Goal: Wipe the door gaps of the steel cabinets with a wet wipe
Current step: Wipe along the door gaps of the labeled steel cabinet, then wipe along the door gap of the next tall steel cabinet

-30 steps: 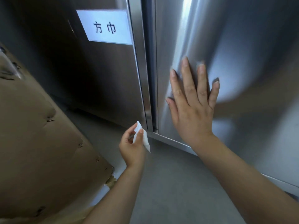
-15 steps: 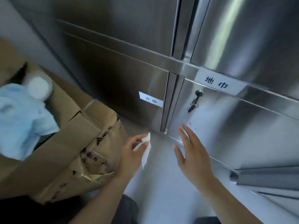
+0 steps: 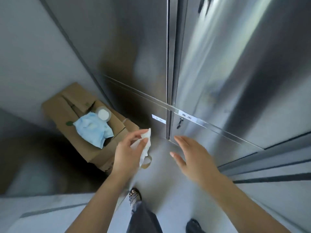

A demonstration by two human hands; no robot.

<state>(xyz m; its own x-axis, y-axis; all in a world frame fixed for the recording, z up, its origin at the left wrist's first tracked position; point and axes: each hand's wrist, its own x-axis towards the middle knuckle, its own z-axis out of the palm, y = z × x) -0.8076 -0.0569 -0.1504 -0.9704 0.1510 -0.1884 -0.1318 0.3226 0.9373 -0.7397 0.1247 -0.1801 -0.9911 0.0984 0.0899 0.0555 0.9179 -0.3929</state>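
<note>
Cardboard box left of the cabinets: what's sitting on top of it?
A crumpled light-blue cloth and a round container with something white inside lie on top of the cardboard box. The cloth hides whatever is beneath it, and the box's inside cannot be seen.

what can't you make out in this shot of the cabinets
Head view:
- Left door label: print too small and blurred to read.
- Door gap: too narrow and dark to judge dirt.
- Cardboard box: contents hidden under the blue cloth.
- Cabinet tops: cut off by the top edge.
</note>
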